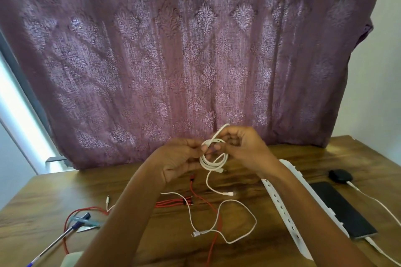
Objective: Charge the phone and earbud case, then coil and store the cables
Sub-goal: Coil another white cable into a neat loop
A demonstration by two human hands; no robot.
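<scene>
Two hands (182, 158) (245, 149), white cable coil (213, 158) pinched between

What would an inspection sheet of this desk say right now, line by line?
Surface: wooden table, grain showing between items.
Job's things: black phone and black earbud case lie right of a white power strip; white charging leads run to both.
Clutter: pens at the left.
Hands: left hand and right hand hold a white cable coil in their fingers, above the table.
Cables: red cable and loose white cable lie crossed on the table.
Surroundings: purple patterned curtain, pale wall.
</scene>
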